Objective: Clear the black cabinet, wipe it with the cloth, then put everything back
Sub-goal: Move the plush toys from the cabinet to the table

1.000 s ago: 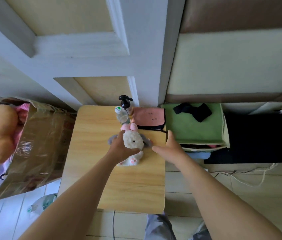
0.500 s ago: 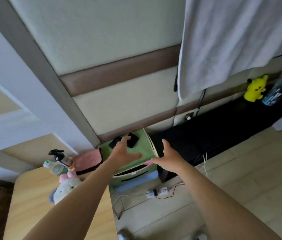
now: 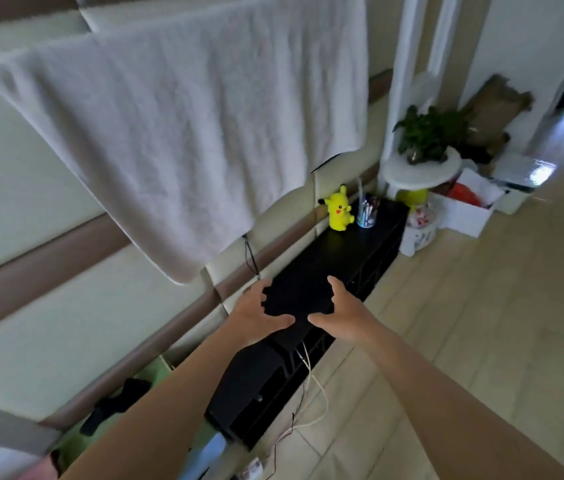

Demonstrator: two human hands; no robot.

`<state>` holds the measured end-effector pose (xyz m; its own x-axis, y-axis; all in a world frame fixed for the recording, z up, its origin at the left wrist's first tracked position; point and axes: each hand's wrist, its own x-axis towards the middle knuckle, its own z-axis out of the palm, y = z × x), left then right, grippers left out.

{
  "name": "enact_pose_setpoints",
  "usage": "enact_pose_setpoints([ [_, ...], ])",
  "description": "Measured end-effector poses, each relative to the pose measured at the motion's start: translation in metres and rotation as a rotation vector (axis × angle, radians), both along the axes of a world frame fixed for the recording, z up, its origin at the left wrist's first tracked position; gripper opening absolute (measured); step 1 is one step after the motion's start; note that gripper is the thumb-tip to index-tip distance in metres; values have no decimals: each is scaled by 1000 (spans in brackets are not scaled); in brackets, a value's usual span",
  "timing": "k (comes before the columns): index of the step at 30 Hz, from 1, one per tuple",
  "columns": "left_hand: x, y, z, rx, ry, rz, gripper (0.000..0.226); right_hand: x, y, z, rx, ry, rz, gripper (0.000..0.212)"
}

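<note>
- A white towel [image 3: 187, 133] hangs before the wall, above the black cabinet [image 3: 342, 258].
- At the far end of the cabinet top stands a yellow Pikachu figure [image 3: 339, 207], and just beside it a cup of pens [image 3: 367, 211].
- Beyond that end we see a potted plant [image 3: 425, 133] on a white round stand [image 3: 419, 174], and white boxes [image 3: 464, 213] on the floor.
- White cables [image 3: 311, 375] hang down the cabinet front.
- Our left grip [image 3: 256, 313] and right grip [image 3: 339, 313] are both open, with fingers spread and holding nothing.
- Both grips are over the near part of the cabinet top; the figure and the cup stand well apart from them.
</note>
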<state>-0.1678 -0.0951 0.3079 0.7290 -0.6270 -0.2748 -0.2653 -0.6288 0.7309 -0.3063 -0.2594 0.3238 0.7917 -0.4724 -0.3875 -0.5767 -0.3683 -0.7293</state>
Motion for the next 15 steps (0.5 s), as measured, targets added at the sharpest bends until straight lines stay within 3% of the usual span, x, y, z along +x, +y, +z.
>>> enact_pose_setpoints([
  [15,-13,-126,27,-65,-28,-160,96,-44,-97,21,-1,-102,-162,102],
])
